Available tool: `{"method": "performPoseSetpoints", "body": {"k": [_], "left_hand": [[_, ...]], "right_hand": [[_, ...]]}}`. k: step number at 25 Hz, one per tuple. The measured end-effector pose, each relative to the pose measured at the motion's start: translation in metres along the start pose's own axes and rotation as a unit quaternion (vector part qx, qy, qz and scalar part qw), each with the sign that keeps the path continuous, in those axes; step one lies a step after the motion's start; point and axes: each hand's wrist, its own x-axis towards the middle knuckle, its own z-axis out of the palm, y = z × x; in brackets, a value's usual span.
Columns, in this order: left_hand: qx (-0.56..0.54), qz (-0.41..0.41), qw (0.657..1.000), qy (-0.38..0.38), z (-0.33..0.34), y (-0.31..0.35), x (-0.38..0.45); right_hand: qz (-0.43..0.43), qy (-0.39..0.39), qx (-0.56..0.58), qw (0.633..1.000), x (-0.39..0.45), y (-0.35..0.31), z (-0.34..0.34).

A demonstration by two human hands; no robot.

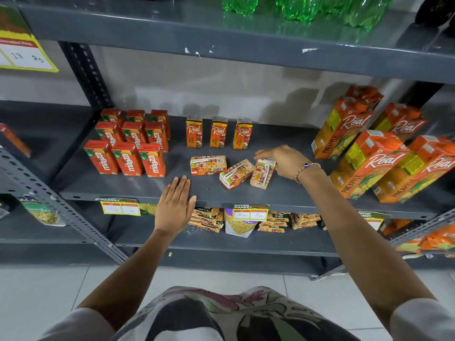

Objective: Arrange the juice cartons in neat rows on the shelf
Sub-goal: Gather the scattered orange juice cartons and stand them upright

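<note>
On the grey shelf (pixel 128 190), three small Real apple cartons (pixel 218 132) stand upright in a row at the back. In front of them three more lie flat: one at the left (pixel 208 165), one in the middle (pixel 236 174), and one at the right (pixel 261 175). My right hand (pixel 285 161) reaches from the right, its fingers closed around the top end of the rightmost fallen carton. My left hand (pixel 175 205) rests flat and open on the shelf's front edge, holding nothing. Several small red Maaza cartons (pixel 129 146) stand in neat rows at the left.
Several large Real pineapple cartons (pixel 369 158) stand at the right of the shelf. Green bottles (pixel 298 7) sit on the shelf above. Snack packets (pixel 236 221) and price tags (pixel 250 212) fill the shelf below. Perforated uprights (pixel 88 77) frame the bay.
</note>
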Motion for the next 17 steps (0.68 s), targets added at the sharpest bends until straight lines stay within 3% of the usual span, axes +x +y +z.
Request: {"method": "performPoseSetpoints", "body": {"k": [3,11,17], "left_hand": [[0.000,0.001,1.000,0.003,0.001,-0.001,0.000],[0.006,0.008,1.000,0.010,0.002,-0.001,0.000],[0.005,0.008,1.000,0.012,0.002,-0.001,0.000]], "right_hand": [[0.041,-0.021,0.032,0.998,0.005,-0.007,-0.001],[0.272,0.061,0.029,0.960,0.013,-0.039,0.007],[0.345,0.078,0.089,0.931,0.016,-0.047,0.005]]}}
